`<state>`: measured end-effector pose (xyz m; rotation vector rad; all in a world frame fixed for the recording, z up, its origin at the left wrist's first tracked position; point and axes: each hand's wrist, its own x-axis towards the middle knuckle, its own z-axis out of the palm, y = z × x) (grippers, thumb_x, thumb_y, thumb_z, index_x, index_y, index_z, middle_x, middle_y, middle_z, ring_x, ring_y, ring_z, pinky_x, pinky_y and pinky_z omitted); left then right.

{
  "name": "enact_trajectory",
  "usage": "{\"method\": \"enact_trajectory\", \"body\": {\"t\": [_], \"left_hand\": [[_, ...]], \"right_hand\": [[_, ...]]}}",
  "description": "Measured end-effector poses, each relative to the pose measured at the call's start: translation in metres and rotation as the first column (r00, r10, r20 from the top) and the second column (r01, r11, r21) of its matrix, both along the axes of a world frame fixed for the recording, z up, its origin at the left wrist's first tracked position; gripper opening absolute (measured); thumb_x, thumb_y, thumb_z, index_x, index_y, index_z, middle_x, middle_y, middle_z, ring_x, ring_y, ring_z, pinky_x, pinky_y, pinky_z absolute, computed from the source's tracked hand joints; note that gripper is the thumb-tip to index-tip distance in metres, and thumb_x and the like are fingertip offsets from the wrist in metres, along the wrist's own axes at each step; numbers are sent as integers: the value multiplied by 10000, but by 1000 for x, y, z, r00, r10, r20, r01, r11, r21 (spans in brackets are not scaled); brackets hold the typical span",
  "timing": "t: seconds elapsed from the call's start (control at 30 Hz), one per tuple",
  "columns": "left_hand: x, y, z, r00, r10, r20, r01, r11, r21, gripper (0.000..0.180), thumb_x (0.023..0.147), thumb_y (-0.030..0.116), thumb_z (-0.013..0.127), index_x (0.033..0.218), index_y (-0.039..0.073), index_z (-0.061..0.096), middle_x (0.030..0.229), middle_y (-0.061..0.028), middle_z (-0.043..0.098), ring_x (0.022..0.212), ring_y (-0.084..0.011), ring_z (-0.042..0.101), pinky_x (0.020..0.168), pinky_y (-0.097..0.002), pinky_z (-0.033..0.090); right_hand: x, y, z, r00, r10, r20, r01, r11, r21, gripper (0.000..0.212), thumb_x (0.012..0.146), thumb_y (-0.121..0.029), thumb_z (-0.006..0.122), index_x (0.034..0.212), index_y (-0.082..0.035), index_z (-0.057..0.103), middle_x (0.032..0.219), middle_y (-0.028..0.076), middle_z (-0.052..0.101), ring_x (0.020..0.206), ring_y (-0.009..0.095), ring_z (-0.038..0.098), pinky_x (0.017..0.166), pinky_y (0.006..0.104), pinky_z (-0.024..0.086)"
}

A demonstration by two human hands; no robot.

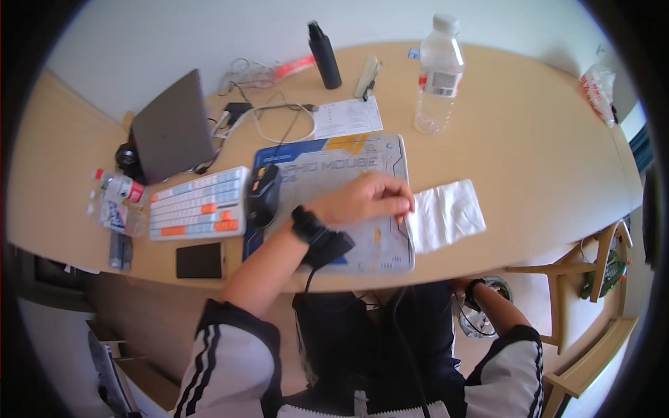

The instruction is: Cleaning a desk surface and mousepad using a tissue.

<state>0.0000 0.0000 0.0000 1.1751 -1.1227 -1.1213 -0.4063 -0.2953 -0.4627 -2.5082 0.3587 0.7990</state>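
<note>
My left hand (366, 200) is over the right side of a grey and blue mouse pad (327, 244), its thumb and fingers drawn together in a pinch. Whatever is between the fingertips, if anything, I cannot make out. Just right of the fingertips lies a creased white tissue or wipe (449, 216), flat on the table beside the pad. A black mouse (263, 195) rests on the pad's left part, behind my left wrist. My right hand (462, 285) hangs low by my right thigh, below the table's front edge; its fingers are hidden.
A keyboard (198, 205), dark phone (200, 261) and laptop (174, 129) occupy the table's left. Behind the pad are a paper sheet (348, 118), black spray bottle (324, 59) and upright plastic bottle (439, 76). A wooden chair (557, 296) stands at the right.
</note>
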Motion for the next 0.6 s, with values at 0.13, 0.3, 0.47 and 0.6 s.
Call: {"method": "enact_trajectory", "body": {"t": [0.13,0.3,0.47,0.6], "left_hand": [[-10,49,7,975,220,31,-222,972,71,239,1053,216,584,1118,4,672,1027,-54,697,984,-138,654,939,-295,506],[-65,29,-6,939,342,36,-341,940,-15,338,1025,233,638,1273,4,650,1260,-71,667,1223,-166,584,1106,-331,416],[-97,25,7,909,311,277,-335,941,43,509,1005,302,678,1423,37,559,1388,-113,604,1313,-185,536,1111,-326,411],[-89,25,-13,567,328,756,-348,927,-141,564,986,459,654,1416,103,573,1334,-143,644,1209,-275,623,1027,-366,474]], "right_hand": [[84,35,207,992,84,98,-74,992,-104,343,949,-301,630,1165,-44,700,1141,236,712,1105,434,661,968,519,522],[14,16,364,798,73,598,108,960,-260,218,931,-228,643,941,-22,713,1000,203,720,936,416,681,827,519,547],[-9,68,485,357,182,916,186,947,-261,213,905,-146,691,1074,-17,685,1197,193,674,1119,399,628,951,470,517],[35,119,512,126,214,969,79,971,-225,391,900,-189,721,1250,-39,634,1373,207,595,1260,412,554,1059,467,465]]}}
